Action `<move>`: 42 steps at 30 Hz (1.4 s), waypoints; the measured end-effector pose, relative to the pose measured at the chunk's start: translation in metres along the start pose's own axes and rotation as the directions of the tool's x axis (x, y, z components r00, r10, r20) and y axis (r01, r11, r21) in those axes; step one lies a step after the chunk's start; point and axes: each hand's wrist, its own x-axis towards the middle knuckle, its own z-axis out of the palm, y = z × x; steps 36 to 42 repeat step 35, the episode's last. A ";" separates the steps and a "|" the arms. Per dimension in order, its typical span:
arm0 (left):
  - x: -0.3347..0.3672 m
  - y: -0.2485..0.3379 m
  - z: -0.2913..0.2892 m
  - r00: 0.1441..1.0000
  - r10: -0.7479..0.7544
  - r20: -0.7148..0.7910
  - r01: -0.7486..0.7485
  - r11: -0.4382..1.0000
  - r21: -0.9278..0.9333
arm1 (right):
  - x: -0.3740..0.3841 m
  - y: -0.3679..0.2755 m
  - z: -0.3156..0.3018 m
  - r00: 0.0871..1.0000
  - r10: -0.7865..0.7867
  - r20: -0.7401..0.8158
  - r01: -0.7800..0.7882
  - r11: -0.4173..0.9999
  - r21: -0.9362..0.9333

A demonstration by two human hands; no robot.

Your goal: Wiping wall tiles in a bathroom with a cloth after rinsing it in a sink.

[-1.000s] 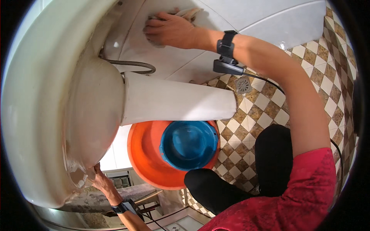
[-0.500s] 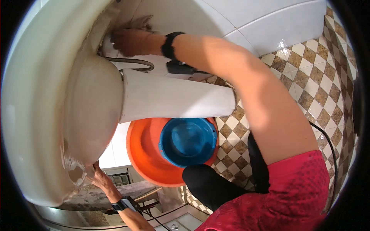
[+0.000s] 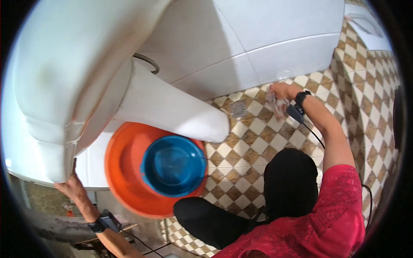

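Observation:
A white pedestal washbasin (image 3: 43, 86) fills the left side, its pedestal (image 3: 180, 107) slanting down to the tiled floor. My left hand (image 3: 72, 188) grips the basin's near lower edge, with some fingers partly hidden by it. Over on the right, my right hand (image 3: 285, 91) is low over the floor beside the tiled wall. A crumpled, wet-looking pale cloth (image 3: 277, 106) is bunched in it and hangs from the fingers.
Beside the pedestal stands a large orange basin (image 3: 122, 172) with a smaller blue basin (image 3: 174, 167) inside. A square floor drain (image 3: 238, 109) lies near the wall. Behind the washbasin a grey hose (image 3: 148, 62) curves out. My bent knees (image 3: 290, 180) are close to the basins.
My right hand has moved from under the washbasin, by the hose, out to the floor at the right with the cloth. My left hand stays at the basin edge. The view has shifted.

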 end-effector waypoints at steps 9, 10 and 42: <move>0.001 0.030 0.017 0.980 0.145 0.139 -0.164 0.977 0.134 | -0.131 0.022 -0.156 0.987 0.028 0.156 -0.101 0.870 0.482; 0.001 0.034 0.014 0.974 0.151 0.171 -0.181 0.968 0.176 | -0.128 0.011 -0.166 0.999 -0.029 -0.036 0.039 0.950 0.309; -0.002 0.012 -0.018 0.955 0.168 0.243 -0.191 0.978 0.077 | -0.094 0.005 -0.182 0.969 0.243 -0.049 -0.248 0.939 -0.237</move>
